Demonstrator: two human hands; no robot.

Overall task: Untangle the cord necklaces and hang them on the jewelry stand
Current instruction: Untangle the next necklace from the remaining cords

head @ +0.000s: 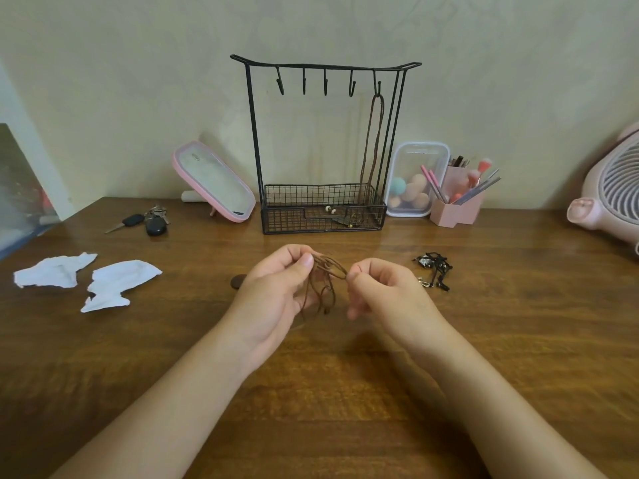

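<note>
A tangled brown cord necklace [325, 281] hangs between my two hands above the wooden table [345, 375]. My left hand [276, 295] pinches its top with thumb and fingers. My right hand [383, 292] pinches a loop at its right side. Behind them stands a black wire jewelry stand [325, 146] with several hooks and a mesh basket base. One brown cord necklace [371, 146] hangs from the rightmost hook, its beads lying in the basket. A tangle of black cord necklaces [434, 269] lies on the table to the right. A dark pendant [238, 281] peeks out beside my left hand.
Two crumpled white papers [90, 280] lie at the left. Car keys [145, 221] and a pink mirror [214, 183] sit left of the stand. A clear box of sponges [416, 179], a pink brush holder [456, 205] and a pink fan [612, 195] are on the right.
</note>
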